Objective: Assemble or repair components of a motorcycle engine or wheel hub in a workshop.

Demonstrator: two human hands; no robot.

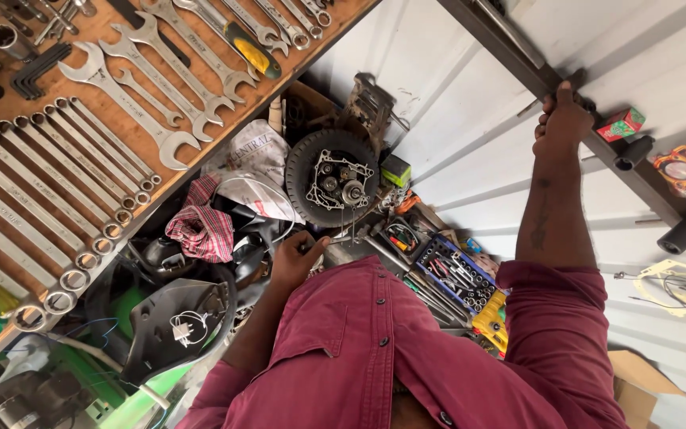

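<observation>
Head view. Left hand [291,258], fingers curled around a small metal part [335,238], works just below the round engine assembly [332,177] on the cluttered bench [406,262]. Right hand [561,119] grips the grey metal rail [518,59]. Farther left, wrenches [121,95] line a wooden board [57,151].

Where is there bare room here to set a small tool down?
Only the metal rail beyond the right hand is bare. The bench around the left hand, between wheel and socket tray, is crowded.
</observation>
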